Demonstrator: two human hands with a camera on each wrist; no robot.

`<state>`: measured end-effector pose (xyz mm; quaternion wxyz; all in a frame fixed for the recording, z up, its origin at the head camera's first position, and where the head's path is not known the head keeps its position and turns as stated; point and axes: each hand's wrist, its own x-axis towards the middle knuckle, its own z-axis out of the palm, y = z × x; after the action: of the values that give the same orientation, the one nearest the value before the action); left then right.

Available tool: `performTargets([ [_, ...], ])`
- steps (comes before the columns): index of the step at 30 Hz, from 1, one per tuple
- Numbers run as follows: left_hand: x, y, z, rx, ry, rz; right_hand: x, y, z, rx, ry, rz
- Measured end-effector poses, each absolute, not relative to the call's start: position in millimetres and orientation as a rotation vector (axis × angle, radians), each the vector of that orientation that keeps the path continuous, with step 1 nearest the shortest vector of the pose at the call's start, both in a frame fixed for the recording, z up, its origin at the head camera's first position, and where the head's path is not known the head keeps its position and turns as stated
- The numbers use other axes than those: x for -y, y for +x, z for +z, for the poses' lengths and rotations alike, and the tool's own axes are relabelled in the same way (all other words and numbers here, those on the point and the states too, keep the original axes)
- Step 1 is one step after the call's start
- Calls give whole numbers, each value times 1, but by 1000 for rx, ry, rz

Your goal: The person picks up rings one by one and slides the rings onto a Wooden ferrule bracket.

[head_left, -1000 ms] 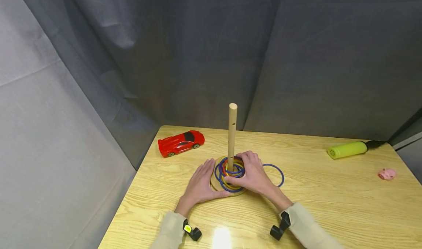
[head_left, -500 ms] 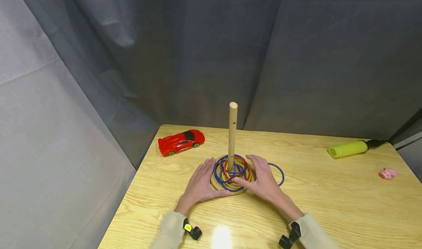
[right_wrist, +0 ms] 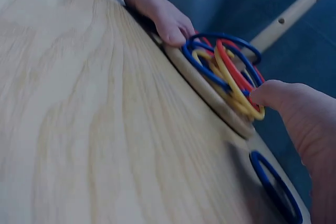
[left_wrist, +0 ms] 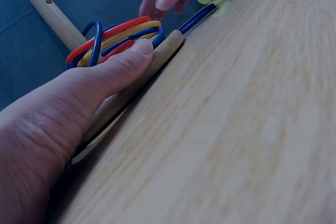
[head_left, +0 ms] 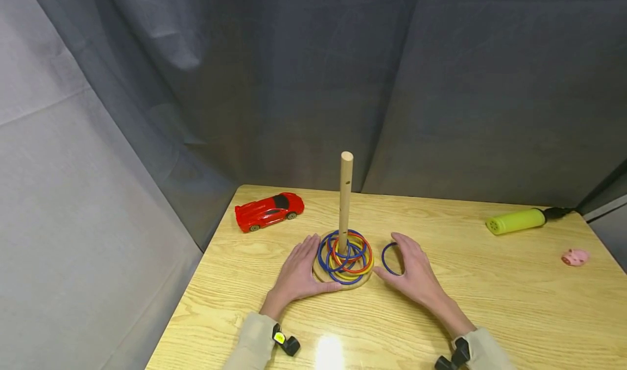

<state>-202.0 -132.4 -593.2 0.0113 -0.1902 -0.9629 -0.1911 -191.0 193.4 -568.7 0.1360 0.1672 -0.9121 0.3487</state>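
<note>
A wooden ring-toss stand has a tall upright peg on a round base. Blue, red and yellow rings lie in a loose, tilted heap round the peg's foot. My left hand holds the base at its left side, fingers along the edge; in the left wrist view the thumb lies over the rim. To the right of the base, my right hand is over a loose blue ring, thumb and fingers spread apart. The right wrist view shows that blue ring on the table below the hand.
A red toy car sits at the table's back left. Toward the back right lies a lime-green hand pump with a black end, and a pink pig toy is nearer the right edge. Grey cloth hangs behind the table.
My right hand has left the rings on the stand and moved right, over the loose blue ring. The heaped rings it covered now show. My left hand stays at the base.
</note>
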Motion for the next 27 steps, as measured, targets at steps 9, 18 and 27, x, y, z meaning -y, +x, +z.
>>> performTargets([
  [9, 132, -202, -593, 3001, -596, -613, -218, -189, -582, 2731, 352, 899],
  [18, 132, -201, -592, 2997, -590, -622, -230, -190, -586, 2766, 272, 825],
  [27, 132, -201, -593, 2999, -594, -617, -235, -191, -587, 2775, 273, 821],
])
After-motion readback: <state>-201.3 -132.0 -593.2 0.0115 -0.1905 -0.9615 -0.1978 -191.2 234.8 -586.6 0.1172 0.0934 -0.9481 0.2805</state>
